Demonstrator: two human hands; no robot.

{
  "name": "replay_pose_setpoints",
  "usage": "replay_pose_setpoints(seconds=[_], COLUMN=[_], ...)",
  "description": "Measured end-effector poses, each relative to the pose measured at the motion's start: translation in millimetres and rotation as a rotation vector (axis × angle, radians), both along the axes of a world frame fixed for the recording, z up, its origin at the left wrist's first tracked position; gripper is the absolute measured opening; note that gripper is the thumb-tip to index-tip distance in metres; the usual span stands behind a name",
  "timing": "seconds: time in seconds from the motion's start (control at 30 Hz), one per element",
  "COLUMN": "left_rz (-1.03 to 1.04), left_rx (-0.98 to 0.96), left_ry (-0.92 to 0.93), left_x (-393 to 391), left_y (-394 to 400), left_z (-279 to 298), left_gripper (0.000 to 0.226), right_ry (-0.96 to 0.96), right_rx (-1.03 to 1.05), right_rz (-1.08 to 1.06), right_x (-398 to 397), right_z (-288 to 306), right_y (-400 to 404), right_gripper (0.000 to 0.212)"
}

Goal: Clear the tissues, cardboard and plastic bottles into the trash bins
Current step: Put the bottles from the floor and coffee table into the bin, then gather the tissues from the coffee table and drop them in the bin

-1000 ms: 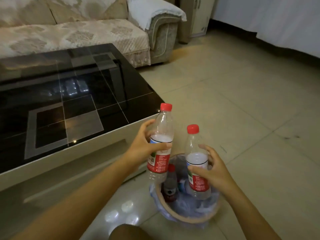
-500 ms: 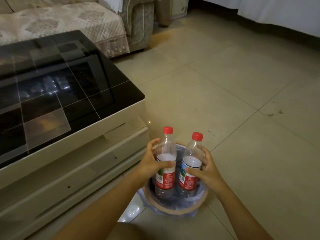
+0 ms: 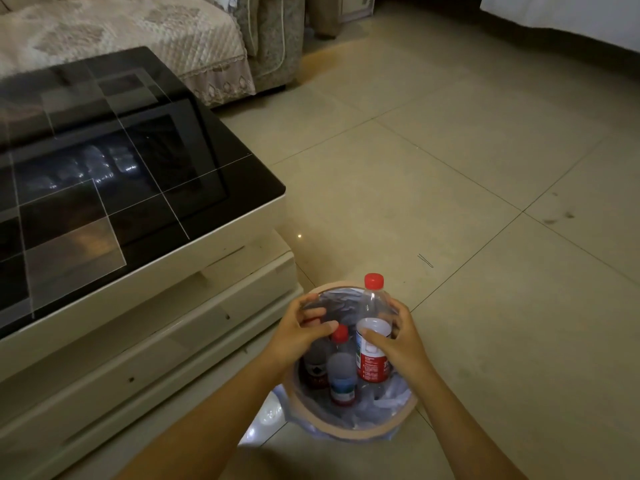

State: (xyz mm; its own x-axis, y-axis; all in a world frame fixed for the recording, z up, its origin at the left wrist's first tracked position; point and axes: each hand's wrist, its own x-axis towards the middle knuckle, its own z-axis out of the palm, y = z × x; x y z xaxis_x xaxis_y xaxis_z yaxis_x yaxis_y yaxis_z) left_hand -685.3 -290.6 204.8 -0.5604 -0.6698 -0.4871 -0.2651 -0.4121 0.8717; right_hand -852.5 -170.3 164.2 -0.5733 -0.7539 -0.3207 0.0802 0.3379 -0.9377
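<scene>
A round tan trash bin (image 3: 349, 434) lined with a pale plastic bag stands on the floor beside the coffee table. My right hand (image 3: 398, 342) grips a clear red-capped plastic bottle (image 3: 373, 306), upright with its base down inside the bin. My left hand (image 3: 301, 332) hovers over the bin's left side with fingers spread and nothing in them. Just below it, a second red-capped bottle (image 3: 342, 370) stands in the bin, free of the hand. A darker bottle (image 3: 316, 370) leans next to it, partly hidden by my left hand.
A low coffee table (image 3: 207, 271) with a black glass top and cream drawers sits directly left of the bin. A patterned sofa (image 3: 194, 39) stands behind it. Tiled floor (image 3: 450, 168) stretches to the right and ahead, with a white cloth edge (image 3: 571, 19) at the far right.
Both bottles came down into the bin. My left hand has let go of its bottle, which now stands inside. My right hand still holds the other one. The view tilted further down.
</scene>
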Motion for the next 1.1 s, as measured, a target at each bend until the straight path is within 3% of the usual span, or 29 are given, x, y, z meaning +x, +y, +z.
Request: replay_pose_setpoints(seconds=[0.13,0.27,0.43,0.67,0.9,1.1], left_rz=[-0.004,0.005,-0.023,0.079,0.167,0.196], left_rx=[-0.014,-0.057,-0.147,-0.296,-0.511,-0.778], left_ry=[0.035,0.07,0.074,0.059,-0.157,-0.616], left_x=[3.4,13.7,40.6,113.0,209.1,291.5], left_y=[-7.2,-13.9,-30.3,-49.2,-51.8,-43.5], left_z=[13.8,40.8,87.8,157.1,219.4,240.7], left_gripper=[0.056,0.057,0.073,0.055,0.054,0.05], right_ry=[0.026,0.087,0.054,0.12,0.275,0.647], right_rx=[-0.017,-0.099,-0.238,-0.3,-0.348,-0.39], right_rz=[-0.048,-0.082,0.159,0.443,0.653,0.795], right_x=[2.0,9.5,32.4,73.2,122.8,182.1], right_z=[4.3,29.4,92.6,157.9,218.4,259.2], right_y=[-2.5,-9.1,-48.1,-95.7,-123.9,-151.6], right_gripper=[0.06,0.055,0.052,0.051,0.039,0.043])
